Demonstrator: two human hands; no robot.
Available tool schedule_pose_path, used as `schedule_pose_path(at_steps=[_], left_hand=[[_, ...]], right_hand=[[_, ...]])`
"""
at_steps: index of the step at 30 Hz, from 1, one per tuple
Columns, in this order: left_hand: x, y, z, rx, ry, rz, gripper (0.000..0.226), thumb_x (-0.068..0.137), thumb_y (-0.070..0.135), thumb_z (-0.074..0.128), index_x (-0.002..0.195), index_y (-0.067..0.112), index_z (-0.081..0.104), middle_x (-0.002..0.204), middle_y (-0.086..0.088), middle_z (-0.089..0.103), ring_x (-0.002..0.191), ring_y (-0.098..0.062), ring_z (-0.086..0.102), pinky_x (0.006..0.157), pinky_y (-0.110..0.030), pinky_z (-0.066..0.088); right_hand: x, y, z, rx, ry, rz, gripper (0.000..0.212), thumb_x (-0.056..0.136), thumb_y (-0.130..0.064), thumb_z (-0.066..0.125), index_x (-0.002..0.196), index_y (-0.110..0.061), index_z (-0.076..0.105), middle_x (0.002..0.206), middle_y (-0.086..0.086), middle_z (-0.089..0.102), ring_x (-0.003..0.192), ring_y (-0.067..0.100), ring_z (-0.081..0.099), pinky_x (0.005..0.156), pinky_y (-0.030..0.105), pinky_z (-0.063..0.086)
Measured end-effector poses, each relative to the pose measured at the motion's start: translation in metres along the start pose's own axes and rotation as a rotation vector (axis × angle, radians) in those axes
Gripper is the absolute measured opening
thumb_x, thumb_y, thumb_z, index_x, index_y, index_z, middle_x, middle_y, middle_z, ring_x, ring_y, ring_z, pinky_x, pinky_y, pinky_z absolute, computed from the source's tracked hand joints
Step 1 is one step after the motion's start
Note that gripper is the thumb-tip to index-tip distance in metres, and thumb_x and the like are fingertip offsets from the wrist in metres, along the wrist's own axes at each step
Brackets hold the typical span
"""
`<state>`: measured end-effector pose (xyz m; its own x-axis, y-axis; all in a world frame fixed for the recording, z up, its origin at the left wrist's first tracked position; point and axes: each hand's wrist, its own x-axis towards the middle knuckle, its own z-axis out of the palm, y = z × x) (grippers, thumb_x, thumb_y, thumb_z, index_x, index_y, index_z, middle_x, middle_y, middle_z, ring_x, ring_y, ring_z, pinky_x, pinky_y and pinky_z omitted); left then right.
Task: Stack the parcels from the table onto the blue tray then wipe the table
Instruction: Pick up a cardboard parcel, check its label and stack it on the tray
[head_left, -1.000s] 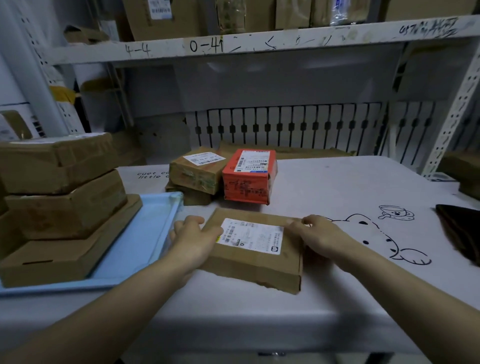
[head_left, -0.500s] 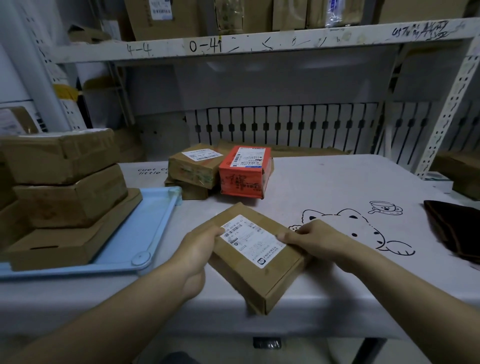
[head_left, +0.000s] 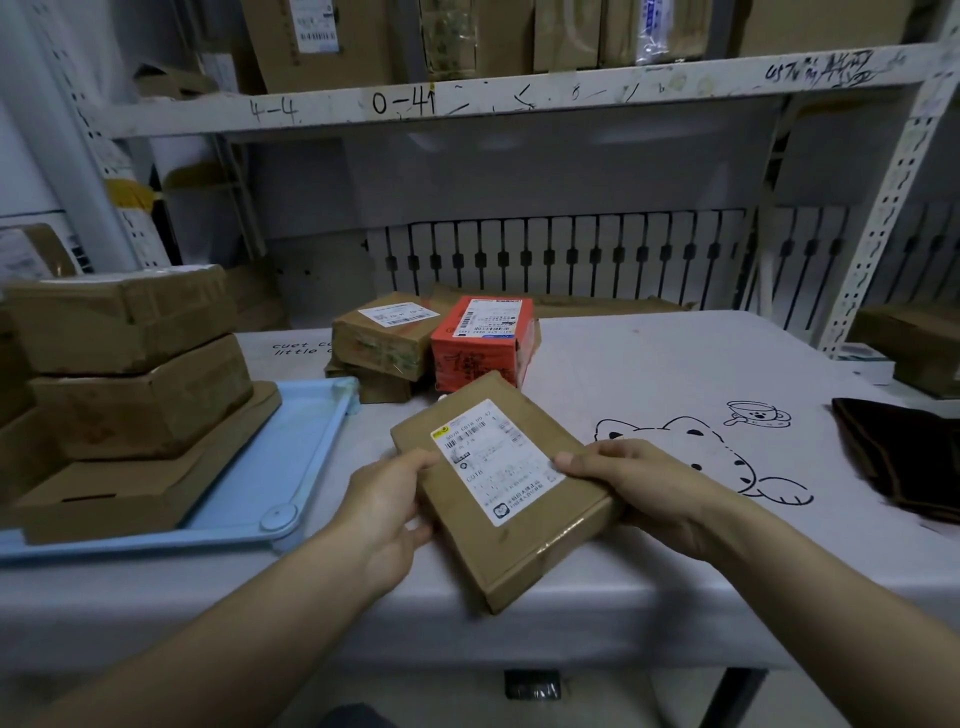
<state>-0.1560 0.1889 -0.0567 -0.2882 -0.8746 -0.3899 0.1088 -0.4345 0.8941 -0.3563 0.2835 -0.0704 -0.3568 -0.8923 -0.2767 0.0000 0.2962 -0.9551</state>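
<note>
White metal shelving (head_left: 519, 98) loaded with cartons rises behind my table (head_left: 649, 374), whose pale cover carries a cat drawing (head_left: 696, 447). I grip a flat brown parcel (head_left: 524, 530) with both hands, tilted and turned at an angle, its near corner reaching out past the table's front edge. My left hand (head_left: 387, 514) closes on its left side with the thumb lying on top, and my right hand (head_left: 631, 478) clamps the right side, thumb pressed at the edge of the white shipping label (head_left: 493, 460). To my left, the blue tray (head_left: 270, 467) already bears a stack of three brown parcels (head_left: 135, 374), widest at the bottom. Farther back in the middle of the table sit an orange parcel (head_left: 483, 338) and, just beside it, a brown labelled parcel (head_left: 384, 338) resting on another flat box. At the right edge lies a dark cloth (head_left: 904, 457), well apart from everything else.
</note>
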Motion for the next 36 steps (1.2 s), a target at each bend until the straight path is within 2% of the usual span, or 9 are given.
schedule_pose_path(at_steps=[4,8,11,17,20,25,28,34,36], left_hand=[[0.004,0.004,-0.004,-0.023,-0.083,-0.051,0.022,0.089,0.000,0.059,0.111,0.002,0.065,0.092,-0.013,0.071,0.082,-0.024,0.068,0.088,-0.040,0.055],[0.006,0.013,-0.006,0.032,-0.169,-0.026,0.033,0.089,-0.003,0.056,0.120,0.007,0.065,0.105,-0.011,0.074,0.085,-0.021,0.069,0.079,-0.034,0.055],[0.007,0.025,-0.005,0.027,-0.214,0.080,0.042,0.087,-0.009,0.057,0.125,0.009,0.063,0.112,-0.014,0.073,0.093,-0.024,0.069,0.084,-0.036,0.055],[0.005,0.041,-0.004,0.042,-0.235,0.267,0.059,0.081,-0.016,0.059,0.132,0.013,0.052,0.113,-0.014,0.073,0.101,-0.028,0.068,0.093,-0.041,0.051],[0.006,0.043,-0.006,0.074,-0.284,0.334,0.060,0.080,-0.021,0.057,0.130,0.011,0.053,0.113,-0.012,0.072,0.099,-0.023,0.068,0.087,-0.034,0.053],[0.009,0.044,-0.008,0.125,-0.344,0.426,0.060,0.077,-0.027,0.053,0.125,0.009,0.054,0.115,-0.010,0.069,0.102,-0.021,0.066,0.073,-0.023,0.055],[0.010,0.044,-0.007,0.147,-0.370,0.469,0.061,0.070,-0.029,0.057,0.115,0.012,0.057,0.110,-0.010,0.068,0.101,-0.023,0.062,0.077,-0.027,0.051],[0.011,0.043,-0.005,0.144,-0.376,0.475,0.066,0.052,-0.014,0.062,0.111,0.015,0.059,0.106,-0.015,0.066,0.093,-0.021,0.062,0.063,-0.020,0.051],[0.010,0.043,-0.005,0.149,-0.366,0.474,0.068,0.057,-0.020,0.062,0.116,0.013,0.059,0.111,-0.021,0.065,0.098,-0.024,0.063,0.076,-0.028,0.055]], right_hand=[[-0.003,0.003,-0.006,0.136,-0.055,-0.010,0.023,0.085,-0.027,0.073,0.100,-0.010,0.066,0.091,0.009,0.070,0.083,0.020,0.061,0.077,0.035,0.051],[-0.001,-0.001,-0.006,0.167,-0.024,-0.024,0.008,0.084,-0.012,0.070,0.090,-0.011,0.064,0.089,0.012,0.068,0.081,0.022,0.060,0.070,0.031,0.046],[0.000,-0.006,-0.004,0.160,0.000,-0.053,0.019,0.075,-0.005,0.069,0.094,-0.006,0.067,0.096,0.021,0.070,0.087,0.028,0.061,0.076,0.036,0.045],[0.007,-0.008,-0.002,0.135,0.006,-0.148,0.056,0.060,-0.006,0.068,0.114,0.008,0.060,0.111,0.024,0.071,0.099,0.033,0.065,0.093,0.043,0.048],[0.010,-0.007,0.001,0.150,0.015,-0.196,0.065,0.054,-0.004,0.065,0.115,0.013,0.055,0.110,0.026,0.070,0.093,0.029,0.063,0.089,0.041,0.045],[0.013,-0.007,0.003,0.124,0.050,-0.275,0.056,0.058,0.013,0.064,0.114,0.007,0.061,0.105,0.020,0.074,0.101,0.035,0.069,0.099,0.046,0.049],[0.012,-0.008,0.003,0.092,0.087,-0.302,0.048,0.069,0.027,0.056,0.109,0.002,0.065,0.099,0.014,0.077,0.104,0.034,0.069,0.098,0.046,0.051],[0.015,-0.007,0.000,0.079,0.111,-0.329,0.046,0.070,0.027,0.055,0.106,0.001,0.066,0.098,0.012,0.077,0.102,0.034,0.070,0.091,0.043,0.054],[0.015,-0.007,0.000,0.082,0.111,-0.327,0.045,0.067,0.023,0.059,0.107,0.003,0.065,0.099,0.013,0.077,0.103,0.034,0.069,0.093,0.045,0.053]])
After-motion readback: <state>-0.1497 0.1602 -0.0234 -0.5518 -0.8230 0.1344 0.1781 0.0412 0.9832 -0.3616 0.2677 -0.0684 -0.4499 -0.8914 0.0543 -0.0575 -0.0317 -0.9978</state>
